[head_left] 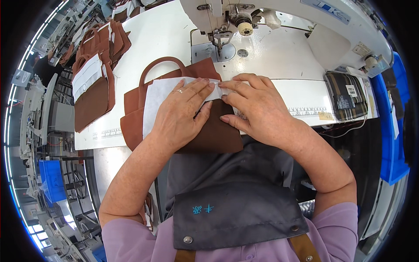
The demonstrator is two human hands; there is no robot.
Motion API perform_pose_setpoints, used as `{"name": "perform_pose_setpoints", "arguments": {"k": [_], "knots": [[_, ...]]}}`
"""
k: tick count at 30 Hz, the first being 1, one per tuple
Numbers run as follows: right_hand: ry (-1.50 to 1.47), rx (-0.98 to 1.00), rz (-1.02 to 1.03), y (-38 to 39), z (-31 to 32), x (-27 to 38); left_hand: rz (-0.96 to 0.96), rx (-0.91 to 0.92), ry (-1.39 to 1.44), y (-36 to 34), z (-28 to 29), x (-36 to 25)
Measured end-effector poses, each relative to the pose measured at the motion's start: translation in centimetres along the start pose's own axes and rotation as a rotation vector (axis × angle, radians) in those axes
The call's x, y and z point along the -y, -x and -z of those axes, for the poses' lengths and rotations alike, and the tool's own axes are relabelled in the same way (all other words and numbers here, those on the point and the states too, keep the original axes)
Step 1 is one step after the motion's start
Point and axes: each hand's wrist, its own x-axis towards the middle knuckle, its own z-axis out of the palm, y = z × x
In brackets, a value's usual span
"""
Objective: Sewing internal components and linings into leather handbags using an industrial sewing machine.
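Observation:
A brown handbag piece (133, 102) with a curved handle (152, 65) lies on the white table by its front edge. White lining cloth (153, 98) covers part of it, and a darker brown panel (214, 133) shows below. My left hand (185, 107) rests flat over the cloth, its fingers close together and its thumb spread out onto the dark panel. Across from it, my right hand (257, 107) touches the cloth's right edge with its fingertips. That thumb stands apart at the dark panel's right edge. Both palms hide some of the cloth.
A sewing machine (220, 41) stands just beyond the bag piece, its needle over a metal plate (205, 51). More brown bag pieces (94, 94) lie stacked at left. A checked pouch (347, 98) sits at right, near a blue bin (388, 144). A ruler strip (305, 111) runs along the front edge.

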Motion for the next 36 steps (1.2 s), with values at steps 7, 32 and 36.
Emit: {"name": "perform_pose_setpoints", "arguments": {"k": [7, 32, 36], "knots": [[0.024, 0.017, 0.027, -0.4, 0.3, -0.3, 0.014, -0.035, -0.012, -0.2, -0.8, -0.1], [0.136, -0.002, -0.044, -4.8, -0.6, -6.1, -0.044, -0.106, 0.068, -7.9, -2.9, 5.8], [0.138, -0.037, -0.041, -4.9, -0.9, -6.2, -0.072, -0.099, 0.068, -8.2, -2.8, 6.3]]}}
